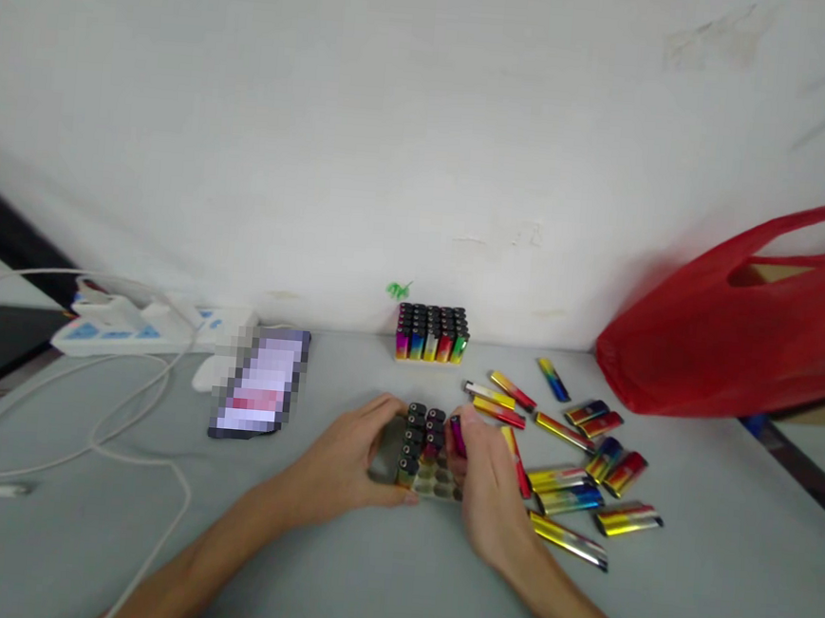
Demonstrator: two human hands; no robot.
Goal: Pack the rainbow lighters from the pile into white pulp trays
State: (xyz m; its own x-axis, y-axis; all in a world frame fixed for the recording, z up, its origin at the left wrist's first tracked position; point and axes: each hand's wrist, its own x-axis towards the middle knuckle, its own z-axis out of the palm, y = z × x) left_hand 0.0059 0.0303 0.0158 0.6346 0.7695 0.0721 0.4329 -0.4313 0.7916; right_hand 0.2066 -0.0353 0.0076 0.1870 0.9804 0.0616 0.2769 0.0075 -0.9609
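My left hand (340, 456) is wrapped round the left side of a clear plastic lighter tray (437, 482) with round sockets. Several black-topped lighters (413, 438) stand upright in the tray's left and middle columns, while sockets at the front right are bare. In my right hand (495, 482), a purple lighter (457, 434) is pinched between thumb and fingers at the tray's right side. Whether its lower end sits in a socket is hidden. Just right of that hand, several loose multicoloured lighters (569, 497) lie scattered on the grey table (335, 570).
Against the wall stands a full block of upright lighters (431, 337). A phone (260, 387) lies to the left, near a white power strip (144, 326) and a looping white cable (174, 481). A red bag (740, 325) rests at the back right.
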